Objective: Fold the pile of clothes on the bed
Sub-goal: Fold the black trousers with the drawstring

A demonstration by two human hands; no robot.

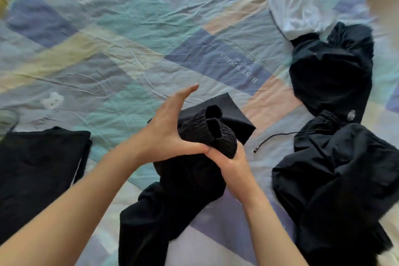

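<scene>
1. My right hand [232,163] grips the ribbed cuffs [212,134] of a black garment [185,181], fingers curled under the bunch, so both sleeve ends stay together while I line them up.
2. My left hand [170,127] is spread, fingers straight and raised, thumb meeting the right hand at the base of the cuffs. My guess is it is about to flatten or steady the bunch. It pinches nothing that I can see.
3. Cuffs: two, side by side, openings facing up.
4. The black garment trails from my hands down toward me on the bed [129,34], still loose and unfolded. A flat black square piece [228,110] sits just behind the cuffs; I cannot tell if it belongs to the same garment.
5. Left: one folded black item [41,170] lying flat, probably finished and set aside.
6. Right: a black heap [336,147] with one drawstring [278,137] trailing out, still to fold; how many pieces it holds I cannot tell.
7. Far right: one white garment [302,2], crumpled, touching the heap.
8. Judged progress: early, one done.
</scene>
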